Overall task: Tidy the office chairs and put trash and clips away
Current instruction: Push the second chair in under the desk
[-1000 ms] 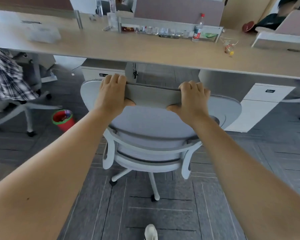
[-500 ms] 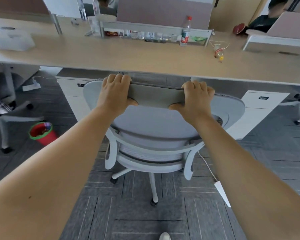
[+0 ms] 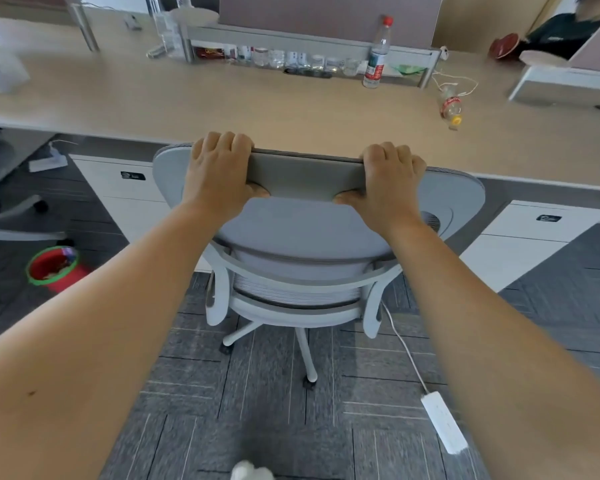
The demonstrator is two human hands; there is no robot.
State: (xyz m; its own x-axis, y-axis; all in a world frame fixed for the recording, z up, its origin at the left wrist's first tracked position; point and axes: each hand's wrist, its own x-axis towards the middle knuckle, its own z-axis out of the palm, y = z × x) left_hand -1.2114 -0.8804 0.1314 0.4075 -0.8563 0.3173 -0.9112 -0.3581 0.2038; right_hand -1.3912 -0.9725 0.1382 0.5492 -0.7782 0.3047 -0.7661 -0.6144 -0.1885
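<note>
A grey office chair (image 3: pixel 305 233) stands in front of me with its back toward me and its top edge at the rim of the long wooden desk (image 3: pixel 222 102). My left hand (image 3: pixel 219 171) grips the top of the backrest on the left, fingers curled over the edge. My right hand (image 3: pixel 388 181) grips the same edge on the right. An empty plastic bottle (image 3: pixel 451 107) lies on its side on the desk at the right. A red trash bin with a green rim (image 3: pixel 54 268) stands on the floor at the left.
White drawer cabinets (image 3: pixel 129 188) (image 3: pixel 534 237) flank the gap under the desk. A white power strip (image 3: pixel 444 422) with its cable lies on the carpet at the right. Another chair's base (image 3: pixel 11 220) is at the far left. An upright bottle (image 3: pixel 376 57) and jars line the desk's back shelf. A person sits at the back right.
The chair has rolled forward and to the right with both hands on it, closer to the desk edge. The red bin and left chair have slid left; the power strip came into view.
</note>
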